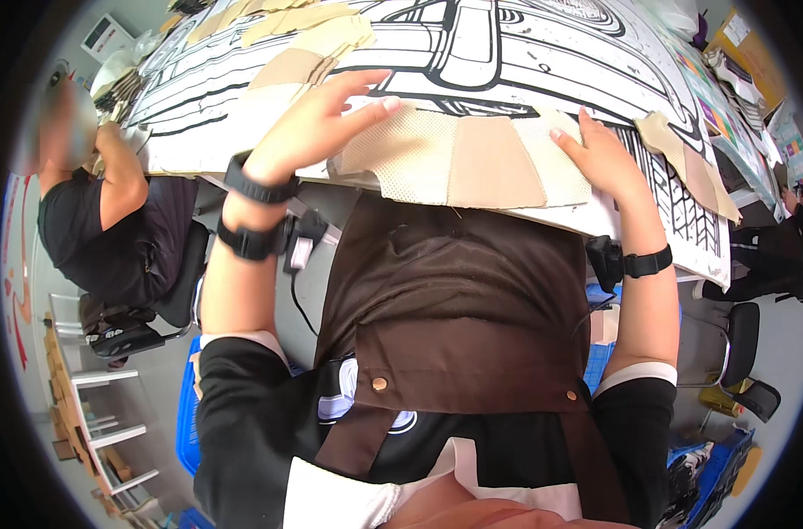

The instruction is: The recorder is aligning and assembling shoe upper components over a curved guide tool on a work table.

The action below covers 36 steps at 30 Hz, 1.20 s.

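Note:
A beige fabric panel (496, 167) lies at the near edge of the table, with mesh sections on both sides of a smooth tan middle strip. Over its left end is my left hand (320, 125), fingers stretched and thumb apart, gripping nothing. My right hand (606, 160) is at the panel's right end, its thumb and fingers spread; whether it presses on the cloth is hard to tell. Just beyond my left hand sit layered beige and tan fabric pieces (294, 69). A similar fabric piece (690, 166) rests on the table to the right of my right hand.
Bold black line drawings cover the white tabletop (542, 62). More cut pieces (234, 22) lie at its far left. A seated person (110, 212) is at the left, and another person (772, 256) stands at the right. Blue bins (188, 414) flank me, and an office chair (743, 353) stands behind right.

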Each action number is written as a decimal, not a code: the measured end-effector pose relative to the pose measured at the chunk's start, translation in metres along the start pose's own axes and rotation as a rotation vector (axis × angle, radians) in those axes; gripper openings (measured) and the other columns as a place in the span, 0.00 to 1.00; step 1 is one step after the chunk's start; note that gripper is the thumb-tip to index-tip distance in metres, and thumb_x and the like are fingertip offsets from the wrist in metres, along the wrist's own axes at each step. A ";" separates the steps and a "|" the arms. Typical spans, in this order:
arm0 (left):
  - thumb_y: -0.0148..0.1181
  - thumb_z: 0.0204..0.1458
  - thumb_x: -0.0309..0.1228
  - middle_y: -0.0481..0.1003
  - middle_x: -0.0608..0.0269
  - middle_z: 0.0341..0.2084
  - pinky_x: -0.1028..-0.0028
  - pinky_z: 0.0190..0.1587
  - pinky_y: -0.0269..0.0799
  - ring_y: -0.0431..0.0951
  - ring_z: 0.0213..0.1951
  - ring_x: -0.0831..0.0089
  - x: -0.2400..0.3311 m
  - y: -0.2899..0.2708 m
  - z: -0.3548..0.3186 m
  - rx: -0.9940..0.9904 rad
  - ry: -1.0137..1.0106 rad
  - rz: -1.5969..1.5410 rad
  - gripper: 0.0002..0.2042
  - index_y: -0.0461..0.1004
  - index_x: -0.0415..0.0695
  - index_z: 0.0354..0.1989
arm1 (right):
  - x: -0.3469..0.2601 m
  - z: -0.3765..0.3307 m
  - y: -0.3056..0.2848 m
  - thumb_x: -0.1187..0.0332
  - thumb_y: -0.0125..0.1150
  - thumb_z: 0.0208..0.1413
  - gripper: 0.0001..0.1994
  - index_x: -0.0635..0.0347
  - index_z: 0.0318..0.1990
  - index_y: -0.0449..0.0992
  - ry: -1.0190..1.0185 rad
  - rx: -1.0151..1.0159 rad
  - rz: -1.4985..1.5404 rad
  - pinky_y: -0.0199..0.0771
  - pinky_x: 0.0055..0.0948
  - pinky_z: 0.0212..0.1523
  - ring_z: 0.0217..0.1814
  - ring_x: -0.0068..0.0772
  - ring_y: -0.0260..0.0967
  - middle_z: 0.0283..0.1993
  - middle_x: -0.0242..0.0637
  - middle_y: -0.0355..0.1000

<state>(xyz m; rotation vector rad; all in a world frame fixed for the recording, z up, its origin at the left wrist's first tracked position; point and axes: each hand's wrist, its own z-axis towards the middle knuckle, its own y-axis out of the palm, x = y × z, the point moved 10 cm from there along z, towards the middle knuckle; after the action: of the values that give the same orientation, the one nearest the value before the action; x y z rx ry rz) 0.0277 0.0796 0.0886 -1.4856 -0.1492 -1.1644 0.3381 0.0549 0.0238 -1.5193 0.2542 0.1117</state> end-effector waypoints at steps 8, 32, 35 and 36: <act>0.67 0.45 0.32 0.73 0.60 0.40 0.78 0.43 0.69 0.72 0.40 0.78 -0.052 0.047 0.039 -0.235 -0.172 -0.346 0.29 0.64 0.37 0.55 | -0.008 0.007 -0.014 0.73 0.67 0.43 0.28 0.71 0.54 0.66 -0.050 -0.188 0.953 0.67 0.23 0.49 0.47 0.27 0.68 0.46 0.44 0.71; 0.70 0.33 0.33 0.73 0.59 0.37 0.69 0.36 0.70 0.74 0.36 0.63 0.193 0.069 -0.058 0.313 0.849 0.242 0.22 0.75 0.41 0.40 | -0.081 -0.172 -0.120 0.73 0.68 0.40 0.14 0.59 0.38 0.76 -0.438 0.732 0.296 0.61 0.28 0.36 0.31 0.33 0.66 0.33 0.33 0.74; 0.69 0.33 0.31 0.74 0.62 0.35 0.70 0.35 0.70 0.75 0.35 0.65 0.189 0.078 -0.057 0.446 0.933 0.243 0.19 0.76 0.42 0.37 | -0.084 -0.172 -0.118 0.73 0.68 0.40 0.15 0.60 0.39 0.76 -0.456 0.705 0.327 0.61 0.28 0.37 0.30 0.33 0.65 0.33 0.32 0.74; 0.68 0.33 0.30 0.75 0.63 0.34 0.71 0.34 0.71 0.75 0.35 0.65 0.191 0.076 -0.062 0.531 1.007 0.269 0.17 0.77 0.42 0.35 | -0.085 -0.171 -0.118 0.73 0.63 0.46 0.12 0.61 0.40 0.76 -0.464 0.681 0.348 0.60 0.28 0.36 0.29 0.32 0.64 0.30 0.33 0.74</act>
<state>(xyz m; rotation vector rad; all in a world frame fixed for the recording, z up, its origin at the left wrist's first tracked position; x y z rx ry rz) 0.1378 -0.0904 0.1612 -0.3410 0.3952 -1.3783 0.2661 -0.1143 0.1526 -0.7323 0.1560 0.5866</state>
